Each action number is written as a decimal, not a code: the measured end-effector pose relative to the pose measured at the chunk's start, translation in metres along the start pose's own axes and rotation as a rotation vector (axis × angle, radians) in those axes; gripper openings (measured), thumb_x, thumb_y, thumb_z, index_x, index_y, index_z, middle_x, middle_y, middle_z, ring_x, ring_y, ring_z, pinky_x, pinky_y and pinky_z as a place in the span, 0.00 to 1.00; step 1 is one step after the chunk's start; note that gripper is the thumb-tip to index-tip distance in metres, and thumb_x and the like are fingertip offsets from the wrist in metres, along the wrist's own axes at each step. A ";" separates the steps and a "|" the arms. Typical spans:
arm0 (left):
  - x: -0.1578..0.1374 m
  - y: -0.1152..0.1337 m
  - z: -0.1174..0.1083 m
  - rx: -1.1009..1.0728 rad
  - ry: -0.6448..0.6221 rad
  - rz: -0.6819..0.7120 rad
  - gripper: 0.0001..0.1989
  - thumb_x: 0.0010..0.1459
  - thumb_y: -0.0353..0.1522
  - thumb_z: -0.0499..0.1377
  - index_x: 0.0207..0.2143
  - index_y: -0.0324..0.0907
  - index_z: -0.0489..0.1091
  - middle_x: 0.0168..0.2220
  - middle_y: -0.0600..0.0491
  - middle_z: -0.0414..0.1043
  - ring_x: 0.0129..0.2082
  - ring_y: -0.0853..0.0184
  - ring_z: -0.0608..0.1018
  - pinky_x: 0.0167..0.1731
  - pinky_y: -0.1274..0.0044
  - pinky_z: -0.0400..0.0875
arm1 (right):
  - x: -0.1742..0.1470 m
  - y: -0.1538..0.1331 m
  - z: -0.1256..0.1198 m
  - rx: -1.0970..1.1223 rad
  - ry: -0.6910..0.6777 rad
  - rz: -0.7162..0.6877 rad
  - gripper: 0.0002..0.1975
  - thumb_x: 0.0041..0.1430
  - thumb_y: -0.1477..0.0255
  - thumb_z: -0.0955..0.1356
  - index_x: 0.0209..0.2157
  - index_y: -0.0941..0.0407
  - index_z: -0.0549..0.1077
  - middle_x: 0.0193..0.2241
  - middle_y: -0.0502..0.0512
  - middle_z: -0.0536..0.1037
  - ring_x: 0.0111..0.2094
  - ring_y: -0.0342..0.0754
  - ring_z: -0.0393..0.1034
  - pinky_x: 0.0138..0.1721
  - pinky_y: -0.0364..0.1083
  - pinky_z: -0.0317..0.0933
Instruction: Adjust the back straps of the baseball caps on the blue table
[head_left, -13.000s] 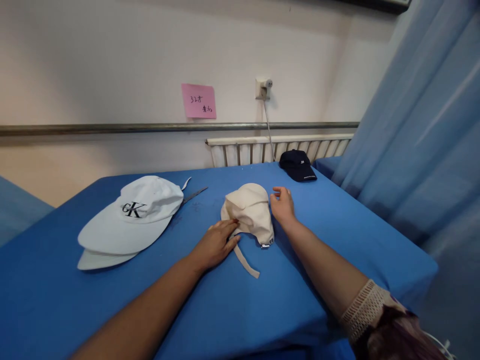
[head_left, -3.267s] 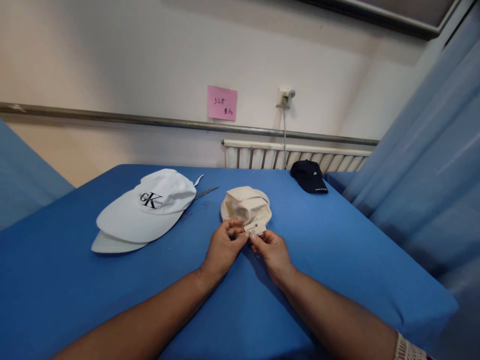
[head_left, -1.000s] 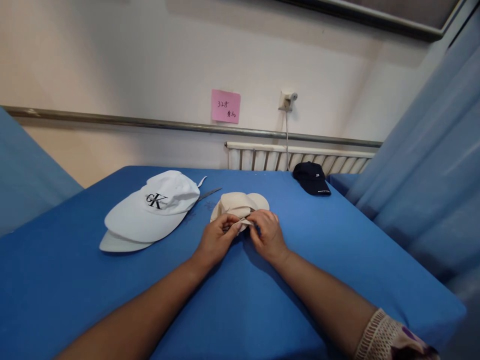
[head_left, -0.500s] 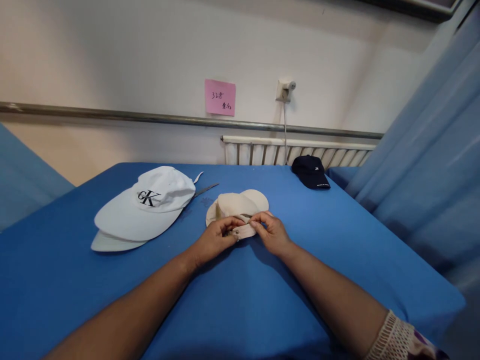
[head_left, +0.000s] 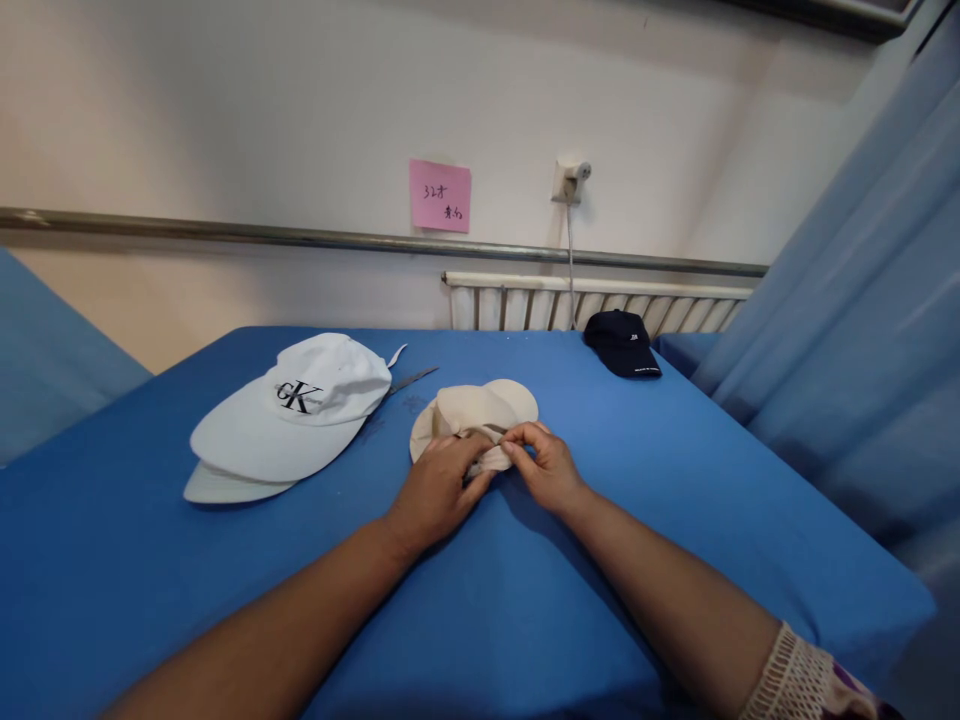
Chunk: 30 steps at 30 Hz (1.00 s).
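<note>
A beige cap [head_left: 480, 405] lies on the blue-covered table, its strap side facing me. My left hand [head_left: 439, 485] is closed on the strap at the near edge, thumb below and fingers above. With thumb and forefinger my right hand [head_left: 546, 468] pinches the right part of the same strap. The two hands are close together, and my left fingers hide the snap end of the strap. Part of the cap's inside shows behind the fingers.
White caps [head_left: 300, 410], one stacked on another, lie at left, with scissors [head_left: 412, 380] partly beneath them. A navy cap [head_left: 622, 343] sits at the back right. Behind the blue table [head_left: 480, 620] are a radiator [head_left: 517, 300] and a metal rail [head_left: 300, 234]. A blue curtain [head_left: 840, 330] hangs at right.
My left hand has moved right along the strap, toward my right hand, and now covers the metal snap that showed before. My right hand has stayed nearly still.
</note>
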<state>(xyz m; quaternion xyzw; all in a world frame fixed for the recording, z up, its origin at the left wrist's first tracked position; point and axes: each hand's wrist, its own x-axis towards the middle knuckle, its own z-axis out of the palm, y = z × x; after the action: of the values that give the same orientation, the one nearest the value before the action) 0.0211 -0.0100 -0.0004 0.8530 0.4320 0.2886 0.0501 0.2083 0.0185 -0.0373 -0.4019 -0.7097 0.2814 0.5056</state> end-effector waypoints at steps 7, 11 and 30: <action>0.004 -0.003 -0.003 0.092 -0.003 0.034 0.10 0.65 0.34 0.52 0.39 0.43 0.73 0.34 0.50 0.75 0.35 0.61 0.75 0.41 0.69 0.66 | -0.004 -0.013 -0.005 -0.156 -0.155 -0.157 0.09 0.57 0.69 0.71 0.41 0.52 0.74 0.36 0.55 0.77 0.42 0.53 0.67 0.44 0.51 0.60; 0.008 -0.002 -0.007 0.000 -0.030 0.001 0.12 0.65 0.35 0.51 0.35 0.43 0.73 0.32 0.51 0.75 0.33 0.63 0.75 0.38 0.71 0.67 | -0.003 -0.017 -0.005 -0.298 -0.200 -0.210 0.09 0.61 0.68 0.69 0.43 0.52 0.74 0.39 0.57 0.76 0.43 0.54 0.66 0.46 0.52 0.59; 0.008 0.001 -0.015 -0.357 -0.066 -0.110 0.08 0.64 0.34 0.52 0.38 0.43 0.70 0.35 0.54 0.74 0.36 0.65 0.76 0.40 0.74 0.69 | -0.005 -0.028 -0.007 -0.520 -0.148 -0.235 0.08 0.66 0.67 0.65 0.39 0.51 0.75 0.35 0.54 0.78 0.38 0.51 0.66 0.40 0.50 0.51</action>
<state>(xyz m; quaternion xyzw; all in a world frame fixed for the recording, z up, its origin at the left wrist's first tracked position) 0.0176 -0.0069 0.0156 0.8146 0.4182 0.3294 0.2303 0.2083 -0.0004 -0.0152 -0.4116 -0.8345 0.0581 0.3617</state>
